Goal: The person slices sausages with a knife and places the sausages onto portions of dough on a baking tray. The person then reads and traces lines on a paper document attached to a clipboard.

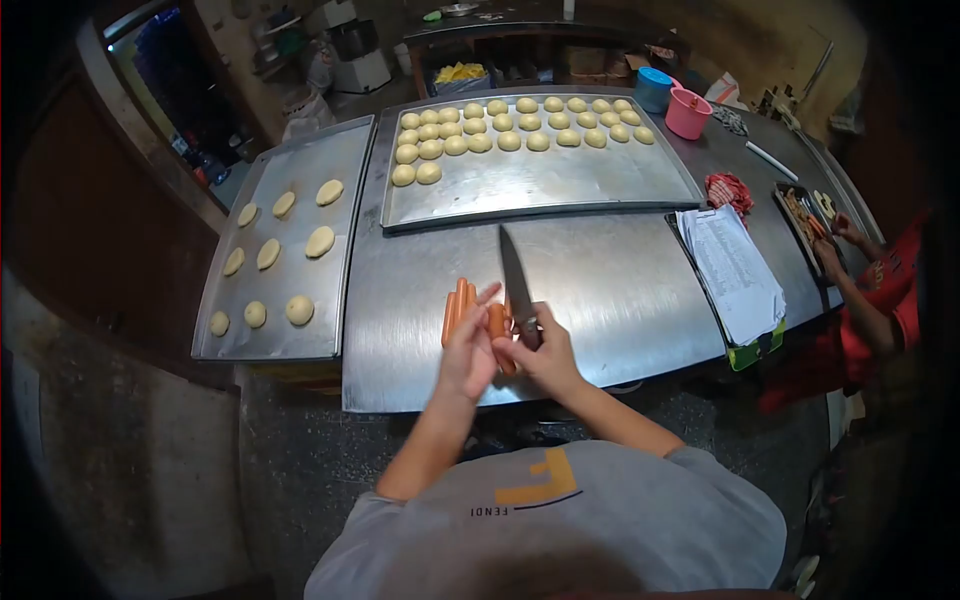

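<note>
In front of me, my right hand (548,358) grips a large kitchen knife (514,275) by its dark handle, blade pointing away over the steel table. My left hand (472,355) is half turned up beside it, a sausage (497,321) held at its fingers. My right thumb reaches across close to that sausage. Several more sausages (458,305) lie side by side on the table, just beyond and left of my left hand. Another sausage end shows below the hands, partly hidden by them.
A large tray (560,190) of dough balls (509,141) lies at the back. Another tray (290,170), with flattened dough pieces (320,242), stands left. Papers (733,270), a red cloth (729,192) and a pink cup (687,113) are right. A co-worker in red (885,300) handles food at the far right.
</note>
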Demonstrator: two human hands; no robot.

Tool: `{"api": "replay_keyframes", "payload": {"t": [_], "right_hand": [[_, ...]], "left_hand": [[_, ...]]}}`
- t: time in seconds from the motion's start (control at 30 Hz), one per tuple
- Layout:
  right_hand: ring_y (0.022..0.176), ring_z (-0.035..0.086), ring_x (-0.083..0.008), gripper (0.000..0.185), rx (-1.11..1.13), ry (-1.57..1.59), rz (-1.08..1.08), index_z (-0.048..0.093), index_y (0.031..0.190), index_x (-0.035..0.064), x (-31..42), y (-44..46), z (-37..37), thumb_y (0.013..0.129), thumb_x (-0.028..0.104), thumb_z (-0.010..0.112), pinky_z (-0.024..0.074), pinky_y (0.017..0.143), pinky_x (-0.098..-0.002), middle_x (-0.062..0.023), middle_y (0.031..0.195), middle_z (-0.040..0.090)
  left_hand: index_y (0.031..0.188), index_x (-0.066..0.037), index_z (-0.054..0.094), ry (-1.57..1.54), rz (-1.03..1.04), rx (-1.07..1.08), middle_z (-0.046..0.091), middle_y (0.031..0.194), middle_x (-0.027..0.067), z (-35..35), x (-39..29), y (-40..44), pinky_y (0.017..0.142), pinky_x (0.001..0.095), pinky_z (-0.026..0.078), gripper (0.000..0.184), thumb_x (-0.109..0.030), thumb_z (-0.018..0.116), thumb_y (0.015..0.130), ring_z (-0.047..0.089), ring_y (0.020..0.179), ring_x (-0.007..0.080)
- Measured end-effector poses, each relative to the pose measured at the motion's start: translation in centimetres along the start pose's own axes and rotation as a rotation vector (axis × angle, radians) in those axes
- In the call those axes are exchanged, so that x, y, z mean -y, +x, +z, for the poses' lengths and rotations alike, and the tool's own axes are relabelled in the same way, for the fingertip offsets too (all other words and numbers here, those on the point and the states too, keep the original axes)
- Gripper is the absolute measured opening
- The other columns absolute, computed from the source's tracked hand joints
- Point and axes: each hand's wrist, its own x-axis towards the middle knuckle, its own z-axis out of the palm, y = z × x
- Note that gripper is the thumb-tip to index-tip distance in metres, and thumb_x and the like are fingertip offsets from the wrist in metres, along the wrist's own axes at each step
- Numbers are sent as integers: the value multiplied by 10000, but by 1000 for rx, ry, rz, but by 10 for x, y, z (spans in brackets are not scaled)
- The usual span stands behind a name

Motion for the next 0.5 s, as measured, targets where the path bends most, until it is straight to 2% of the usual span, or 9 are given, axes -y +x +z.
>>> {"api": "replay_keyframes", "payload": {"t": [0.07,0.23,0.27,0.4,0.47,0.5], "right_hand": [[587,459,-89,302,-20,-167,-150,480,1012,23,-13,4,19,772,116,638,374,534,-205,-38,746,534],[591,464,-84,246,-85,38,62,499,968,23,-16,17,36,783,118,630,374,536,-200,-36,736,529],[591,464,-84,246,-93,31,66,499,968,23,-14,17,37,783,118,630,374,536,-200,-36,736,529],[605,468,-80,208,-264,257,179,511,959,19,3,13,42,802,111,612,385,550,-196,-39,751,540],[567,466,-77,200,-171,-100,-114,503,992,10,-4,13,39,835,106,580,386,517,-192,-36,731,544],[567,466,-77,200,-183,-104,-112,503,992,10,-7,10,42,835,106,580,386,517,-192,-36,731,544]], "left_hand": [[1222,2,418,167,209,-278,513,1012,108,15,12,-9,808,277,447,337,-157,437,926,531,868,171],[1156,-27,456,184,186,-354,515,974,105,17,-4,-5,777,264,450,316,-259,423,944,526,855,150],[1156,-27,456,178,177,-351,515,974,105,12,-7,-3,777,264,450,316,-259,423,944,526,855,150],[1098,-66,482,-313,17,-93,517,925,84,-30,-22,9,754,250,447,323,-338,419,937,517,819,124],[1091,-75,483,-265,16,-146,515,913,75,-22,-25,13,743,250,447,317,-344,425,934,513,808,120],[1083,-83,485,-216,27,-202,513,900,66,-15,-27,15,732,250,446,311,-349,430,931,510,797,117]]}}
